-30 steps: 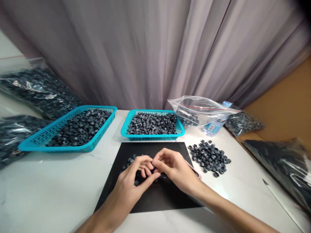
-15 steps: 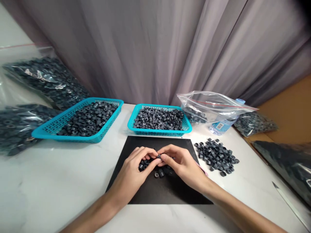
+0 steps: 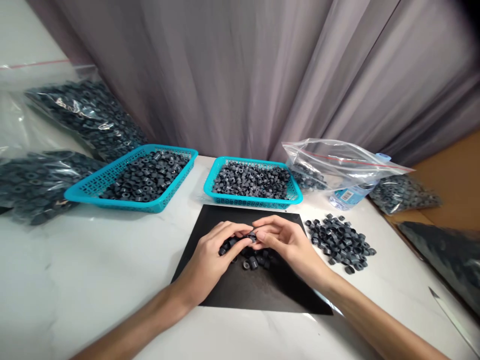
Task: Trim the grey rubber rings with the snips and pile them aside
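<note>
A black mat [image 3: 258,292] lies under the grip, probably as a work surface; a turquoise mesh basket [image 3: 255,201] stands beyond it, seemingly for easy reach. Left hand [image 3: 210,255] and right hand [image 3: 289,239] pinch nearly closed around one dark-grey hollow cylinder [image 3: 252,236] between their fingertips, likely steadying it.

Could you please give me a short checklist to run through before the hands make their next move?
1. Left hand and right hand both gripping the small dark-grey rounded part: ok.
2. Inside of that part clean: cannot tell; the hands hide it.
3. Flat black rectangular mat beneath the hands: ok.
4. Pile of dark-grey hollow cylindrical pieces off the mat, to its right: ok.
5. Clear plastic zip bag closed: not ok; its mouth gapes.
</note>
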Demonstrator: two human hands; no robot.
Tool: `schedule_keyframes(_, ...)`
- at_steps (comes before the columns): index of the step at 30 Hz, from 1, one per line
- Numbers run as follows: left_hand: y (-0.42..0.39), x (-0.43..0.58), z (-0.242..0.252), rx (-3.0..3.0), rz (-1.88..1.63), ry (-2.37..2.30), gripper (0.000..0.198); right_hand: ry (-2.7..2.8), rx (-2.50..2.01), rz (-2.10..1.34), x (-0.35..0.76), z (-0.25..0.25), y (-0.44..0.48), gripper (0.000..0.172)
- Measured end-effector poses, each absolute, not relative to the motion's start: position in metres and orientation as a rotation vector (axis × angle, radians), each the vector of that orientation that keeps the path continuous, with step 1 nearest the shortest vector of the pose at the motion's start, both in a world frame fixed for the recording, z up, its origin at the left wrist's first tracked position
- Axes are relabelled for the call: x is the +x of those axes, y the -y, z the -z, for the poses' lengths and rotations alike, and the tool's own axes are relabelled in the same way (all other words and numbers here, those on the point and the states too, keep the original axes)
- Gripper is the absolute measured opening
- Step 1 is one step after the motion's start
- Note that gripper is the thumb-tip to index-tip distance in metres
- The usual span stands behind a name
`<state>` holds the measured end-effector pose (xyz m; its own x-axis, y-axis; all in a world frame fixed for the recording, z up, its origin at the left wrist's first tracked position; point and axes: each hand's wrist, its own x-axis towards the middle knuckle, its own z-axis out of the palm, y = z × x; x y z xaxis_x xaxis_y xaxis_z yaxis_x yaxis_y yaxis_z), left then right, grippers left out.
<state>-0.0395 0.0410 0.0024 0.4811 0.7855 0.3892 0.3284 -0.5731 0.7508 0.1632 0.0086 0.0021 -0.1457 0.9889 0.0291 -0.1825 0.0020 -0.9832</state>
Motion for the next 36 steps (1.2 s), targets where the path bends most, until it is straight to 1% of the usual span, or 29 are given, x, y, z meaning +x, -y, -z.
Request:
schedule_keyframes(5, -0.042, -0.040, -0.004, 2.178, -0.972, -0.883, 0.019, 1.186, -0.972, -1.454, 0.165, -0.009, -0.009, 0.034)
schedule_keyframes(9, -0.041, -0.040, -0.003, 2.177, -0.936, -0.889, 0.022, 1.197, -0.981, -1.443, 0.167, -0.011, -0.009, 0.036)
schedule_keyframes(16, -0.041, -0.039, 0.001, 2.181, -0.992, -0.834, 0.022, 1.213, -0.969, -1.432, 0.168, -0.005, -0.008, 0.033)
schedule_keyframes(22, -0.042, -0.038, -0.003, 2.065, -1.022, -0.813, 0.023, 1.230, -0.976, -1.395, 0.168, -0.012, -0.008, 0.027)
schedule_keyframes(26, -0.042, -0.037, -0.003, 1.967, -1.007, -0.816, 0.018, 1.289, -0.989, -1.349, 0.168, -0.014, -0.008, 0.023)
schedule_keyframes(31, -0.043, -0.037, -0.002, 1.872, -0.973, -0.852, 0.014, 1.415, -1.079, -1.205, 0.167, -0.015, -0.003, 0.024)
schedule_keyframes(34, -0.043, -0.036, -0.001, 1.875, -1.009, -0.887, 0.011, 1.581, -1.135, -1.074, 0.164, -0.018, 0.003, 0.024)
schedule_keyframes(36, -0.042, -0.036, -0.002, 1.884, -1.046, -0.905, 0.008, 1.637, -1.133, -1.068, 0.162, -0.020, 0.005, 0.024)
